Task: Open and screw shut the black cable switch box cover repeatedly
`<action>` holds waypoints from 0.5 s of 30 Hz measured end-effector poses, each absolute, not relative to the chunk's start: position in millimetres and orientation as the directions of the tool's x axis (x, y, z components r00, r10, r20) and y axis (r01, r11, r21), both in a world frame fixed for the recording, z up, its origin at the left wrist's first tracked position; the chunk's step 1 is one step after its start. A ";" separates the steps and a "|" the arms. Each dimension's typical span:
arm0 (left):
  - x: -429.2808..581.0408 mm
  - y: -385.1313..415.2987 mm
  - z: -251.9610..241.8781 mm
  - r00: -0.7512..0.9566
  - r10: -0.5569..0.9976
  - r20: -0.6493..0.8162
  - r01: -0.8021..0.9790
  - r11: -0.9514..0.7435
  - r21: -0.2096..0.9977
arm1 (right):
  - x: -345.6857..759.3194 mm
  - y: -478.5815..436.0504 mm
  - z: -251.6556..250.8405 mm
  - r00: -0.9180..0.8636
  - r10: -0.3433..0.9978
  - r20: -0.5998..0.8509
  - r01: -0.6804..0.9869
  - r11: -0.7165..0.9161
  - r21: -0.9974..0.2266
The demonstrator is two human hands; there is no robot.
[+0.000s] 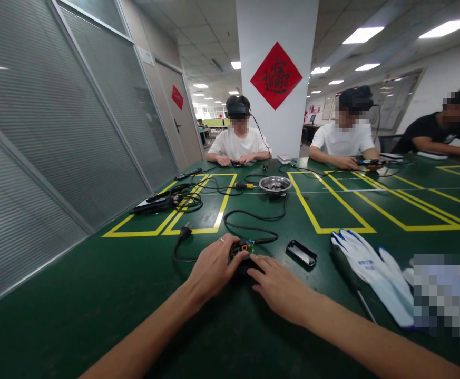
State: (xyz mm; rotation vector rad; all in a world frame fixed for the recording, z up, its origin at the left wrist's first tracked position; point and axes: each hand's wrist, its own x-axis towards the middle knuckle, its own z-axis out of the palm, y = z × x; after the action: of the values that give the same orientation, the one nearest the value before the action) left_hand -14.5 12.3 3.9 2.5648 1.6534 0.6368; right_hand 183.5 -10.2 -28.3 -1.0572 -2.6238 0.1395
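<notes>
In front of me on the green table is an opened power adapter, its circuit board with copper coils and coloured parts bare in a black case. My left hand grips its left side, thumb laid across the near edge. From the right, my right hand has its fingertips on the near right corner; the adapter's lower part is partly hidden between the hands. A black cable leaves the board at the back. Right of my hands lies a black half shell, hollow side up.
White work gloves and a dark-handled screwdriver lie at the right. Farther back are a metal bowl, a yellow-black screwdriver and coiled cables. A plug rests left. Several people sit across the table.
</notes>
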 end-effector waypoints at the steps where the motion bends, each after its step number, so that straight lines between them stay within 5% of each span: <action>1: -14.3 11.8 3.9 0.363 0.875 0.319 0.866 -0.444 0.232 | 187.5 -10.9 -28.3 -0.669 0.704 0.238 0.670 0.710 -0.215; 15: -5.5 2.4 2.5 0.463 0.835 0.298 0.800 -0.539 0.266 | 248.9 -59.2 -9.8 -0.632 0.762 0.143 0.631 0.612 -0.477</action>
State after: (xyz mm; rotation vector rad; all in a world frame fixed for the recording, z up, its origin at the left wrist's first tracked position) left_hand -5.5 2.4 2.5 2.6108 1.4619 0.6078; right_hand 248.9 -59.2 -9.8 -1.1230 -2.5079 0.5553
